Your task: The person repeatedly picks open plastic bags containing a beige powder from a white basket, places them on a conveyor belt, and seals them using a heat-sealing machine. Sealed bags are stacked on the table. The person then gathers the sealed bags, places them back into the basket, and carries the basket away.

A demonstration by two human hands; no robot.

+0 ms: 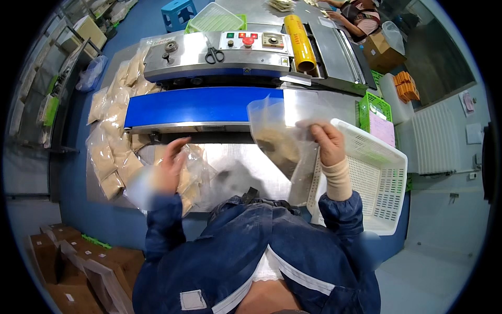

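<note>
My right hand (329, 142) pinches the upper edge of a clear plastic bag (276, 145). Something beige and grainy or powdery fills the bag's lower part, and it hangs tilted in front of a band sealer's blue conveyor belt (188, 108). My left hand (171, 166), fingers apart, is over clear bags at the front left of the steel table and holds nothing I can see. Filled beige bags (116, 119) lie heaped at the belt's left end. Behind the belt stands the sealer's steel body (193, 49), with a red button and dials.
A white perforated basket (395, 172) stands at my right, beside a green basket (375, 107). Scissors (213, 54) lie on the sealer, and a yellow film roll (299, 43) is beside it. Another person (361, 15) works at the far right. Cardboard boxes (86, 261) sit at the lower left.
</note>
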